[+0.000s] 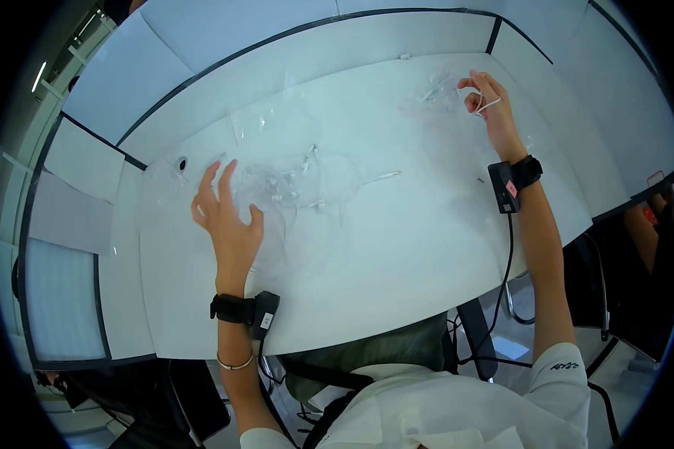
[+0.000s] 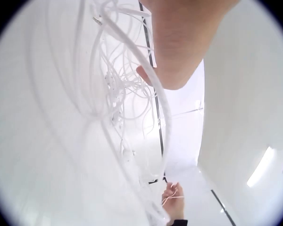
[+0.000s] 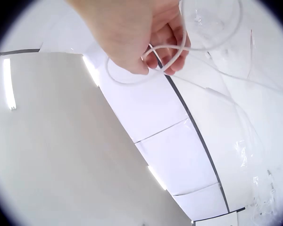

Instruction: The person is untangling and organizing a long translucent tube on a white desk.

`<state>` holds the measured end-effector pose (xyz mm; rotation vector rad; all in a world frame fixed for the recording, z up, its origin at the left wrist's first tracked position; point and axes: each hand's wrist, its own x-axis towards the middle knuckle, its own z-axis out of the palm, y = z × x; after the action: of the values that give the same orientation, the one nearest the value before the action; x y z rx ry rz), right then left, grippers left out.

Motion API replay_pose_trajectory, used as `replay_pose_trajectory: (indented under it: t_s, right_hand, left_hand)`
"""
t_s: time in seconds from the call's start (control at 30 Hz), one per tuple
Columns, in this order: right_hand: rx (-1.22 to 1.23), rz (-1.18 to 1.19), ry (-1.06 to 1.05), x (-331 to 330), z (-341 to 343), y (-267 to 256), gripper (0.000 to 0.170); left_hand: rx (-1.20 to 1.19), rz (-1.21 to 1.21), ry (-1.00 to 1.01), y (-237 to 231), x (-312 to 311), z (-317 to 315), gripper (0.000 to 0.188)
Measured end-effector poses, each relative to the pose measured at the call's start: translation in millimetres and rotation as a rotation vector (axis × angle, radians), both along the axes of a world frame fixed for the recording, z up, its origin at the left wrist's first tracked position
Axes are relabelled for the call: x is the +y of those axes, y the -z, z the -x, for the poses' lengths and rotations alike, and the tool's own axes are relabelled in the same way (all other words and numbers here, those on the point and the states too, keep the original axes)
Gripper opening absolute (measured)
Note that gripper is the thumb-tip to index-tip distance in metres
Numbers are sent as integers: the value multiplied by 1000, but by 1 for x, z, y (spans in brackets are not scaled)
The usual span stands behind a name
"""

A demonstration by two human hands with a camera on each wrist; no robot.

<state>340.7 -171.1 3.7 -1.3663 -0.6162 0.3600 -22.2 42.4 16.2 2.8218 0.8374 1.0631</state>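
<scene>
My left hand (image 1: 228, 224) hovers at the left of the white table with fingers spread and bent, beside a tangle of white cables (image 1: 277, 187). In the left wrist view, cable loops (image 2: 118, 89) pass close by that hand (image 2: 184, 42); no grip on them shows. At the far right, my right hand (image 1: 494, 108) has its fingers curled round a white cable (image 1: 490, 105). The right wrist view shows that cable (image 3: 198, 48) looping across the curled fingers of the hand (image 3: 141, 33). A cable end (image 1: 382, 178) lies right of the tangle.
Clear plastic bags (image 1: 438, 90) lie beside my right hand, and clear plastic film (image 1: 266, 123) lies behind the tangle. Low white panels (image 1: 314, 41) with dark edges surround the back and sides of the table (image 1: 397, 254). A black wire hangs from each wrist camera.
</scene>
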Motion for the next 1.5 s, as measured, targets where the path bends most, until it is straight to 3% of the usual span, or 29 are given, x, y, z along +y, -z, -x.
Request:
replay_pose_trajectory:
  t_s: [0.1,0.2,0.23,0.33,0.47,0.5,0.6,0.73,0.83,1.03,1.13,1.17,1.27,1.37,1.5]
  right_hand:
    - [-60,-19,-87,10,12,-6,24]
    - [-213,-61,-149,13,15,-4,23]
    - [-234,-89,-139,15,10,-2,23]
    - [39,-385,-96,10,1,-4,22]
    - [269,-591,-266,-9,-32,5,22]
    - [286,-589,-207,-9,-31,2,22]
    - [325,-592,-31,-8,-23,-7,26]
    - [278,-630,39,-15,-29,-5,25]
    - [242,-653,118,-19,-34,-5,23]
    - [211,-629,247,-26,-47,2,21]
    - [236,-575,257,-29,-50,7,19]
    - [246,-540,238,-29,-52,11,17]
    - [263,-444,244,-25,-46,9,16]
    - [254,-402,209,-24,-44,4,18]
    - [154,-372,50,-13,-23,-21,23]
  left_hand:
    - [96,-13,205,-7,-15,-9,60]
    - [258,53,268,5,-11,-11,56]
    - [192,92,271,7,-8,-11,50]
    - [193,62,100,13,9,0,44]
    - [52,70,35,10,25,15,28]
    - [0,66,19,1,23,13,25]
    - [-193,459,88,-2,32,20,24]
    - [-355,561,175,-1,57,33,20]
    - [-427,700,90,-19,62,46,19]
    - [-527,633,-116,-24,108,94,16]
    - [-497,740,-125,-18,125,106,16]
    - [-281,776,-117,-16,131,111,20]
    - [8,826,128,-15,123,101,34]
    - [343,418,191,-40,79,79,52]
    - [277,410,353,-60,36,30,62]
